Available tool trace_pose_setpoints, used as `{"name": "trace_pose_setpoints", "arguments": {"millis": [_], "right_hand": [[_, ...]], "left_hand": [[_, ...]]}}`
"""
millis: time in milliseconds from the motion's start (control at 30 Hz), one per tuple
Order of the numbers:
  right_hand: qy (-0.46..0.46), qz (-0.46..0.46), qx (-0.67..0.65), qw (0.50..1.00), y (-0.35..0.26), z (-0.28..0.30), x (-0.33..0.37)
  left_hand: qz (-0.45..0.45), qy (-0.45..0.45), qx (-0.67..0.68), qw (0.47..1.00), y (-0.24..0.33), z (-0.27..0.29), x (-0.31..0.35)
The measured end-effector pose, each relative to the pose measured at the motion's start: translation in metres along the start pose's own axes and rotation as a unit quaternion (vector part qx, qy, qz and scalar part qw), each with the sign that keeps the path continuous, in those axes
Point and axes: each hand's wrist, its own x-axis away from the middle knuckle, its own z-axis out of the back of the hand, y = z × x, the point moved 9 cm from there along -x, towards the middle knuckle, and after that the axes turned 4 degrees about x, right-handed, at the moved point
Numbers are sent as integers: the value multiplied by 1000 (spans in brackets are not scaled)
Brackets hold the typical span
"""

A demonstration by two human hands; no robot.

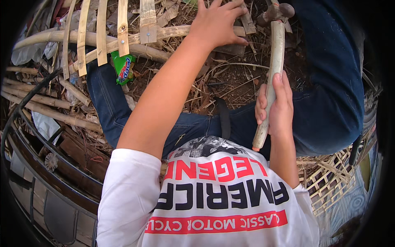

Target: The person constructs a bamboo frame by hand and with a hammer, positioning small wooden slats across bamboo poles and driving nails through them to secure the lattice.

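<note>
In my right hand (281, 105) is a hammer (277, 49) with a pale, slightly bent handle. The fingers wrap round the handle's lower half, and the dark metal head (275, 13) points away from me at the top. My left hand (216, 24) reaches forward with fingers and thumb spread, over the end of a curved bamboo pole (177, 31). Some of its fingertips are cut off by the upper edge. To its left, several flat bamboo slats (123, 29) cross the pole, some fastened with nails. A short slat (247, 20) lies just right of that hand.
A green wrapper (122, 68) lies by my left leg (108, 96). Loose bamboo poles (53, 109) and a black metal frame (24, 111) stand at the left. Dry straw and soil (222, 82) cover the ground between my legs. A woven bamboo lattice (329, 177) is at the lower right.
</note>
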Motion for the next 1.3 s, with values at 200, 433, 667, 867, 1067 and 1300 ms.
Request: {"name": "trace_pose_setpoints", "arguments": {"millis": [200,433,667,867,1067,1300], "right_hand": [[14,65,-88,994,-17,10,3],[56,118,-52,990,-18,15,9],[18,43,18,999,-13,-1,3],[11,3,65,998,10,1,-5],[32,94,115,988,-4,5,-1],[20,114,31,993,-10,7,6]], "left_hand": [[8,-35,22,999,0,-2,3],[-23,-8,19,1000,8,4,2],[-34,54,-42,997,-7,-10,4],[3,-6,3,1000,1,-5,3],[-16,-9,-12,1000,-1,-10,2],[-21,14,0,1000,-2,-5,2]]}}
